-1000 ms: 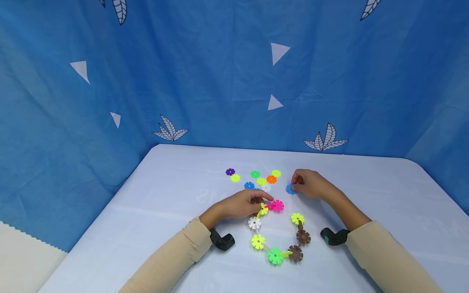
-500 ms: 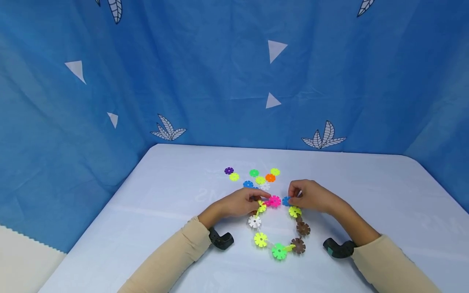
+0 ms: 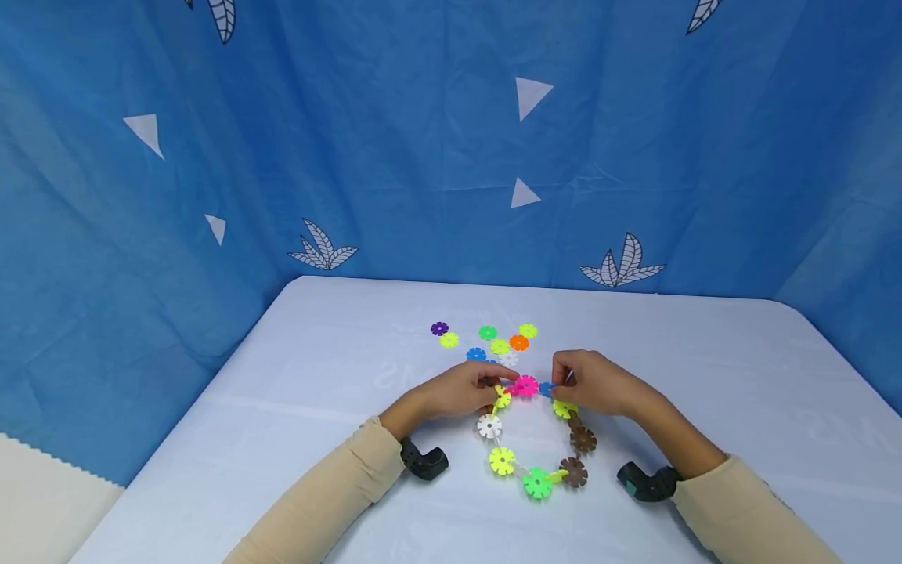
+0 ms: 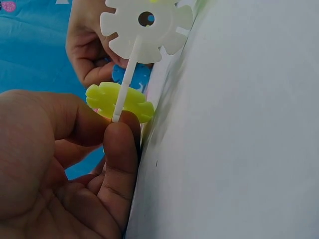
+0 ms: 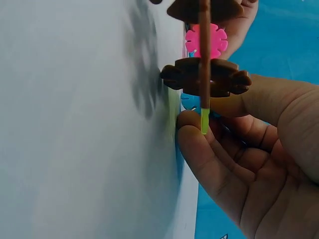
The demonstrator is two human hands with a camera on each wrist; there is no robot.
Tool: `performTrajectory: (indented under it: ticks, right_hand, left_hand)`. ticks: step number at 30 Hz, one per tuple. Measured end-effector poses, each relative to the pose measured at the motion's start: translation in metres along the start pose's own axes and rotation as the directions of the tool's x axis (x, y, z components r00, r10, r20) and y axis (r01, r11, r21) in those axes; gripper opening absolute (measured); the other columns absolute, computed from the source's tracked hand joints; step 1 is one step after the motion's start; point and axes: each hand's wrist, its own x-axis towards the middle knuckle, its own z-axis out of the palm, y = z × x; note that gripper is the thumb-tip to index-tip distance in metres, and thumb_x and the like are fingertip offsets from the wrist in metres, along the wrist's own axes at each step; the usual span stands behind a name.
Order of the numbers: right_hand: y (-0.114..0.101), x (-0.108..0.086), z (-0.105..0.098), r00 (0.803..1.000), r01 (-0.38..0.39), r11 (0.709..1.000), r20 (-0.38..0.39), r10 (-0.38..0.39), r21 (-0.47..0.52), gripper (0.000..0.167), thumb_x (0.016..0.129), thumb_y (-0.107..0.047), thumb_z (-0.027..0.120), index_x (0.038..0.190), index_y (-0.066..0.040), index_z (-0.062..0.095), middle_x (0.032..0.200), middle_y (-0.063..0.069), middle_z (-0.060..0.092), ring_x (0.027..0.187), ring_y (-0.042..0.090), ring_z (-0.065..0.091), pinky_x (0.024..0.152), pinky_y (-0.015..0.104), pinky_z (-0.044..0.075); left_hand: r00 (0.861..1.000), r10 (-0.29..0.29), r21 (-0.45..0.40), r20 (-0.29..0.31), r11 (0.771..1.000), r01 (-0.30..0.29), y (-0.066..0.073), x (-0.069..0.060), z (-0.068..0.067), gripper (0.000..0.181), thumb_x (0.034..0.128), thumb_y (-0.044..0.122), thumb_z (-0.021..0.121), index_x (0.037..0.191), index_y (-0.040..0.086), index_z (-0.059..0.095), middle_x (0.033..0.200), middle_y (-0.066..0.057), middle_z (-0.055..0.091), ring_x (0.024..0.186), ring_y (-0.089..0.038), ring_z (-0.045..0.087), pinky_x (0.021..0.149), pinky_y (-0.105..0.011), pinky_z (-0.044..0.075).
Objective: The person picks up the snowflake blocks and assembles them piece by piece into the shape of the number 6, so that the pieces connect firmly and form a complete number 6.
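Note:
A chain of notched plastic snowflake discs curves in a ring on the table. My left hand (image 3: 458,390) pinches the ring's upper left, at a yellow snowflake disc (image 3: 502,398), beside a pink snowflake disc (image 3: 526,385). My right hand (image 3: 597,382) pinches a blue snowflake disc (image 3: 546,388), which lies between the pink disc and a yellow-green snowflake disc (image 3: 564,410) at the top of the brown discs (image 3: 582,439). In the right wrist view, my fingers cover part of the blue disc (image 5: 189,101); whether its slots are joined to its neighbours I cannot tell.
Loose snowflake discs lie behind the ring, among them a purple disc (image 3: 440,329), an orange disc (image 3: 519,342) and a green disc (image 3: 488,333). White cloth covers the table (image 3: 338,345). A blue curtain (image 3: 437,141) hangs behind it.
My right hand has brought the blue disc toward me and left, from apart to close beside the pink and yellow-green discs. The left hand has stayed nearly in place; the ring has shifted slightly.

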Motion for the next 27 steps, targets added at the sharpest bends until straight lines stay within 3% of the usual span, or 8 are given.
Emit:
performTrajectory:
  ticks: [7,13,16,21,27]
  right_hand:
    - [-0.0008,0.0002,0.0016,1.000,0.018,1.000,0.014,-0.019,0.011,0.022,0.087,-0.006,0.078,0.083,-0.011,0.057,0.074,0.001,0.059,0.070,0.019,0.056,0.061,0.030,0.051]
    - [-0.0026,0.0005,0.0035,1.000,0.019,1.000,0.013,-0.019,0.021,0.021,0.088,-0.005,0.077,0.081,-0.011,0.058,0.073,0.000,0.059,0.069,0.018,0.056,0.060,0.029,0.049]
    - [-0.0030,0.0009,0.0043,1.000,0.021,0.999,0.005,-0.021,0.028,0.020,0.088,-0.004,0.077,0.080,-0.011,0.059,0.072,0.000,0.058,0.067,0.018,0.055,0.058,0.028,0.048]
    - [-0.0036,0.0012,0.0053,0.999,0.048,0.998,-0.009,-0.048,0.032,0.020,0.088,-0.002,0.076,0.079,-0.011,0.060,0.070,0.000,0.057,0.066,0.018,0.054,0.057,0.027,0.047]
    - [-0.0029,0.0030,0.0058,0.996,0.084,0.996,-0.011,-0.083,0.032,0.021,0.087,-0.001,0.077,0.079,-0.011,0.061,0.070,0.000,0.057,0.067,0.018,0.054,0.057,0.026,0.049]
  left_hand:
    - [1.000,0.010,-0.007,0.007,1.000,-0.010,0.0000,0.0000,0.0004,0.044,0.0969,0.001,0.052,0.137,0.014,0.064,0.083,-0.005,0.060,0.066,-0.016,0.054,0.067,-0.027,0.045]
    - [1.000,0.012,-0.005,0.019,1.000,-0.011,-0.0010,-0.0013,0.0005,0.043,0.0989,0.003,0.052,0.140,0.013,0.062,0.072,-0.004,0.057,0.063,-0.015,0.050,0.064,-0.027,0.041]
    - [1.000,0.005,0.007,0.020,1.000,-0.005,0.0000,-0.0023,0.0007,0.043,0.0994,0.004,0.054,0.141,0.013,0.061,0.082,-0.002,0.060,0.066,-0.015,0.050,0.067,-0.028,0.042]
    - [1.000,0.002,0.052,0.019,0.999,-0.003,0.0024,-0.0026,0.0003,0.043,0.0990,0.006,0.056,0.141,0.015,0.061,0.108,0.004,0.061,0.086,-0.014,0.055,0.081,-0.029,0.045]
    - [0.999,0.015,0.017,0.039,1.000,-0.015,0.0017,-0.0025,-0.0015,0.042,0.0994,0.003,0.057,0.141,0.011,0.060,0.097,-0.002,0.061,0.077,-0.014,0.055,0.082,-0.028,0.044]
